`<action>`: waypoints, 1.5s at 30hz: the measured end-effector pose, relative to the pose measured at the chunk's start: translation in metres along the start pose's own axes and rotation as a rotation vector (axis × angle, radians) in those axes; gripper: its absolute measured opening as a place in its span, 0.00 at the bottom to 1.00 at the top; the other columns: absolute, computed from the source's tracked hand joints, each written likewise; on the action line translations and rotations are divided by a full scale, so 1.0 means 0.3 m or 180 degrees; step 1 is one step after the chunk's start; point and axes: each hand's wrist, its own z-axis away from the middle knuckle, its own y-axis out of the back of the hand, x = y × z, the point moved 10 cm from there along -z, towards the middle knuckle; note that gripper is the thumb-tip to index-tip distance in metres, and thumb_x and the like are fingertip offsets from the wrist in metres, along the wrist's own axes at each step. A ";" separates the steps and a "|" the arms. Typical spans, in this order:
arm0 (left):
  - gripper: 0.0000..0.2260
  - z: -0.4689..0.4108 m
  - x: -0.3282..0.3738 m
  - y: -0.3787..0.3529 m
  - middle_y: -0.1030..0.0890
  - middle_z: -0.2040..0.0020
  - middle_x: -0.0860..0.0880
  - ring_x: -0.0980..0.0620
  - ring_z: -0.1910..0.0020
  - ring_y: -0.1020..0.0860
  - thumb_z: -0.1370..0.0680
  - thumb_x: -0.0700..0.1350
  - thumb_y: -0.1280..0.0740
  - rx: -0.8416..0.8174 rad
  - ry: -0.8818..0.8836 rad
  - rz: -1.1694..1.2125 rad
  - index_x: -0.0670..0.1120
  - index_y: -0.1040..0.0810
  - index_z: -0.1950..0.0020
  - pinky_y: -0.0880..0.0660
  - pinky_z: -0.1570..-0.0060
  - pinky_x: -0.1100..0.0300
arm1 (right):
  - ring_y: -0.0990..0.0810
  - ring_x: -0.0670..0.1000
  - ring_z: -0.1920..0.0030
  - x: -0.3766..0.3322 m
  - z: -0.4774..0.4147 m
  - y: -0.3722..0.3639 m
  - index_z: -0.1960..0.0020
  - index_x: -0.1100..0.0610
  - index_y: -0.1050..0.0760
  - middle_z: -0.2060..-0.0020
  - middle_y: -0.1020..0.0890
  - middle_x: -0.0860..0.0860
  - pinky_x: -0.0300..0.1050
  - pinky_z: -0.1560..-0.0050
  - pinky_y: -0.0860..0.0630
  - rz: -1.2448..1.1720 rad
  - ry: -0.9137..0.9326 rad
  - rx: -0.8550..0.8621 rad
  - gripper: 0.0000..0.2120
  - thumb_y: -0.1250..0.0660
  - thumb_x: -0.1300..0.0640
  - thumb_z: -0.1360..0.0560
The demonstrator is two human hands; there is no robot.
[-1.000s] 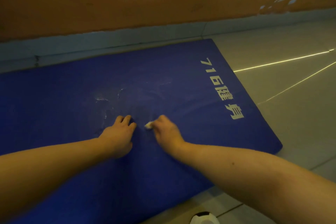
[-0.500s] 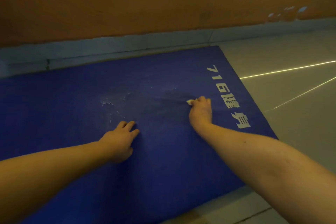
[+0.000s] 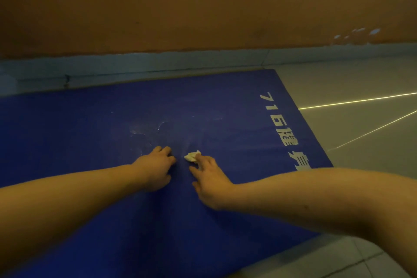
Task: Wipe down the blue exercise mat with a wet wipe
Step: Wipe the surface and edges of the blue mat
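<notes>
1. across the middle and lower frame, the blue exercise mat (image 3: pixel 90 142) lies flat on the tiled floor (image 3: pixel 361 79).
2. the left hand (image 3: pixel 155 166) rests on the mat at centre frame, fingers loosely bent, holding nothing.
3. the right hand (image 3: pixel 211 178), just right of it, presses straight fingers on the wet wipe (image 3: pixel 191 156).
4. the wipe lies crumpled on the mat near centre.

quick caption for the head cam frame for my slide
Right hand presses a crumpled wipe onto the blue mat while the left hand rests on the mat beside it
</notes>
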 end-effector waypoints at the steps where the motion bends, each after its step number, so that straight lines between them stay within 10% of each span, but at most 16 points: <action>1: 0.24 -0.007 -0.003 0.008 0.38 0.27 0.49 0.46 0.32 0.35 0.19 0.52 0.38 0.0008 0.0002 0.0015 0.50 0.35 0.24 0.24 0.40 0.50 | 0.55 0.58 0.20 0.001 0.008 -0.018 0.20 0.57 0.41 0.19 0.57 0.53 0.56 0.22 0.44 0.0145 -0.0005 -0.0078 0.26 0.43 0.50 0.16; 5: 0.22 -0.015 -0.005 0.012 0.36 0.30 0.48 0.46 0.34 0.34 0.19 0.51 0.38 0.0040 0.0056 0.0057 0.50 0.34 0.25 0.24 0.41 0.49 | 0.61 0.57 0.19 -0.022 -0.001 -0.026 0.17 0.51 0.53 0.19 0.62 0.53 0.57 0.21 0.54 0.0335 -0.0086 0.0303 0.30 0.47 0.45 0.15; 11: 0.23 -0.004 0.008 -0.005 0.37 0.29 0.48 0.46 0.34 0.34 0.19 0.50 0.38 0.0086 0.0088 -0.0013 0.49 0.35 0.24 0.24 0.42 0.50 | 0.39 0.55 0.27 -0.011 -0.002 0.018 0.19 0.53 0.47 0.26 0.38 0.51 0.53 0.27 0.37 0.0153 -0.0036 0.0925 0.31 0.40 0.49 0.18; 19: 0.21 0.003 0.004 0.004 0.35 0.29 0.49 0.47 0.34 0.33 0.19 0.49 0.38 0.0147 -0.0010 0.0033 0.49 0.33 0.26 0.25 0.42 0.52 | 0.70 0.56 0.21 0.029 -0.025 -0.063 0.17 0.48 0.61 0.20 0.68 0.52 0.57 0.21 0.64 0.0484 -0.0157 0.0349 0.33 0.61 0.38 0.18; 27: 0.24 0.031 0.003 0.000 0.37 0.25 0.51 0.48 0.31 0.34 0.19 0.49 0.38 0.0151 -0.0122 -0.0077 0.50 0.35 0.23 0.27 0.40 0.54 | 0.65 0.51 0.20 -0.037 -0.020 -0.057 0.17 0.56 0.61 0.19 0.62 0.52 0.49 0.21 0.65 0.0601 0.0525 0.0102 0.34 0.48 0.45 0.15; 35: 0.25 0.053 -0.080 -0.023 0.39 0.23 0.50 0.46 0.28 0.36 0.19 0.49 0.38 0.0068 0.0088 -0.0061 0.48 0.37 0.22 0.25 0.39 0.51 | 0.61 0.56 0.19 0.485 -0.035 0.187 0.18 0.60 0.61 0.19 0.60 0.57 0.55 0.19 0.58 0.0022 -0.1783 0.0514 0.34 0.50 0.44 0.14; 45: 0.32 0.026 -0.183 0.003 0.47 0.20 0.48 0.44 0.22 0.45 0.21 0.54 0.33 0.0250 0.0606 0.0105 0.47 0.41 0.21 0.26 0.34 0.47 | 0.65 0.50 0.20 -0.082 -0.116 -0.051 0.18 0.57 0.61 0.19 0.62 0.52 0.49 0.20 0.63 0.0413 0.0436 0.0144 0.33 0.50 0.45 0.14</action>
